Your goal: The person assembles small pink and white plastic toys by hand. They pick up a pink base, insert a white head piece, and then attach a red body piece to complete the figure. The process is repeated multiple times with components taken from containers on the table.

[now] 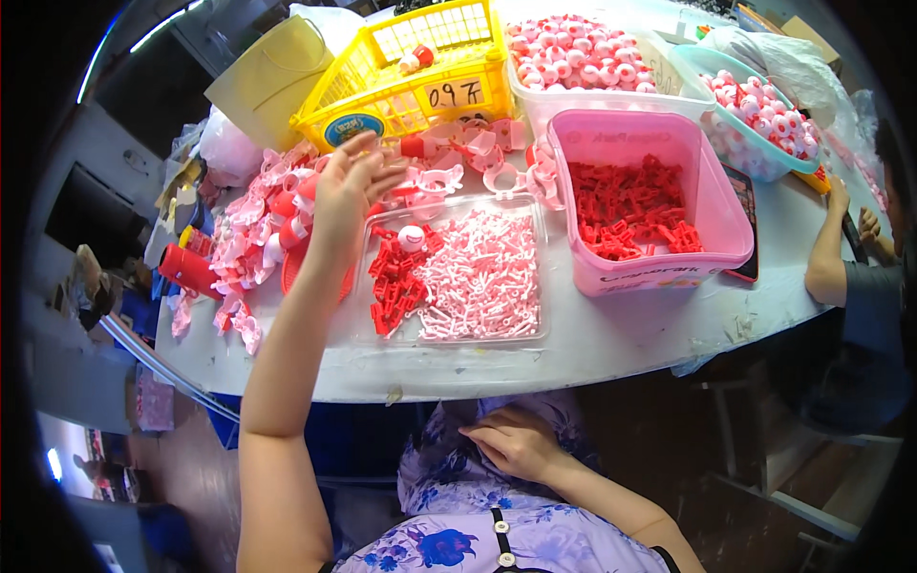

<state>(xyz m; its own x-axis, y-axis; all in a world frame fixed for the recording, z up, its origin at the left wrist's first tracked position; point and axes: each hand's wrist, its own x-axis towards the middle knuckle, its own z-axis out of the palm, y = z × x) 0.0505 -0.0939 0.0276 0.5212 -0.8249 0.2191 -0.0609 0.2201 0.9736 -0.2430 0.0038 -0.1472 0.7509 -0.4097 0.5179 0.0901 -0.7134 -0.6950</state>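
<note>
My left hand [359, 181] is raised over the far side of the table, its fingers spread and nothing seen in them. Beneath and beside it lie loose pink plastic pieces [435, 181], some ring-shaped. Nearer to me sits a clear shallow tray [542, 310], with small red clips [390, 286] on its left and many small pink and white pegs [482, 277] on its right. One white-and-pink ball [411, 238] lies among the clips. On my lap rests my right hand [516, 441], loosely extended over the floral cloth, holding nothing that I can see.
A pink bucket [659, 134] of red clips stands right of the tray. Behind are a yellow basket [401, 57], a white bin [611, 100] and a teal basin [778, 172], both with pink-white balls. Pink parts [253, 239] heap at left. Another person's arm [829, 248] is at right.
</note>
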